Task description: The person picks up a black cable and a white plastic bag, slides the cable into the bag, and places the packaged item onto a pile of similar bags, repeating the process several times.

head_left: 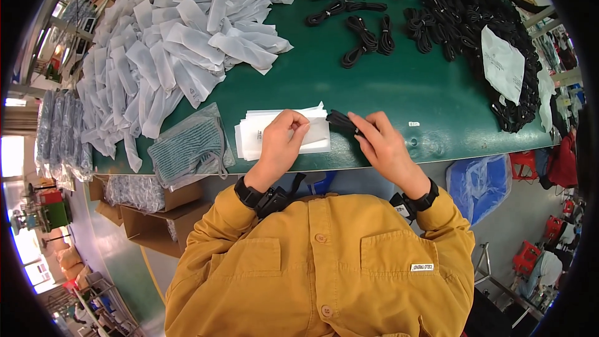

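My left hand (pixel 282 142) is over a stack of flat frosted plastic bags (pixel 251 138) at the table's near edge. Its thumb and finger pinch the top bag (pixel 319 126). In my right hand (pixel 385 147) is a coiled black cable (pixel 340 120), gripped between thumb and fingers. The cable's left end meets the right edge of the held bag; I cannot tell whether it is inside. Farther back lie several loose cable coils (pixel 360 40) on the green table (pixel 387 87).
A big heap of filled frosted bags (pixel 168 37) covers the far left, and a pile of black cables (pixel 449 19) the far right. A bagged grey-green knitted item (pixel 187 150) lies left of the stack. Below the table edge stand a blue bin (pixel 477 187) and cardboard boxes (pixel 150 228).
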Demonstrator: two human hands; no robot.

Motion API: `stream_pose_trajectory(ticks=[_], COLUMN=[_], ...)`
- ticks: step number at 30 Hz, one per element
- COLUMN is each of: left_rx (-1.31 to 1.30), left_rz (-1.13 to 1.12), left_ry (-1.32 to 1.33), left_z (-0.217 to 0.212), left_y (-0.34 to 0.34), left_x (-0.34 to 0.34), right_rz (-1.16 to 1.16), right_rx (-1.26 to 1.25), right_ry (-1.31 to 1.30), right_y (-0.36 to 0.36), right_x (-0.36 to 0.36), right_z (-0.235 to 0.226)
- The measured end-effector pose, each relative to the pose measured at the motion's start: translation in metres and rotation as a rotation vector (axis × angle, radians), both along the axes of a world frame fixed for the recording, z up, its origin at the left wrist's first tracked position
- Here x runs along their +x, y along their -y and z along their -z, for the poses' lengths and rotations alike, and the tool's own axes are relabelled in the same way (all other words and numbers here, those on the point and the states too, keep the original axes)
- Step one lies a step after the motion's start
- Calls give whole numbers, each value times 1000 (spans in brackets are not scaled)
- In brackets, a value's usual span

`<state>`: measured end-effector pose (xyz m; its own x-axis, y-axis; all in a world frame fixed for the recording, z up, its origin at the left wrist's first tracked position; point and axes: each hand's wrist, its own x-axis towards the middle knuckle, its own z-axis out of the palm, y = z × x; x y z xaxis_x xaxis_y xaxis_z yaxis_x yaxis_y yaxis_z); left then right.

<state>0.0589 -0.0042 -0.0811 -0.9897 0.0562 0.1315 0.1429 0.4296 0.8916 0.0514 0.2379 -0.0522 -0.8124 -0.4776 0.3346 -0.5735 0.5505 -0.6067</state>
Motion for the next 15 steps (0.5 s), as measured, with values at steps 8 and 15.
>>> stream_pose_trajectory(ticks=[8,15], left_rx=[4,-198], left_rz=[46,222], left_ry=[-92,-481], left_z=[0,-19], left_y=[-1,-8], left_x=[2,2], right_rz=[-129,72], right_rx=[160,-499], right_ry=[-176,1368], right_y=[1,1], right_x=[2,-22], right_z=[3,10])
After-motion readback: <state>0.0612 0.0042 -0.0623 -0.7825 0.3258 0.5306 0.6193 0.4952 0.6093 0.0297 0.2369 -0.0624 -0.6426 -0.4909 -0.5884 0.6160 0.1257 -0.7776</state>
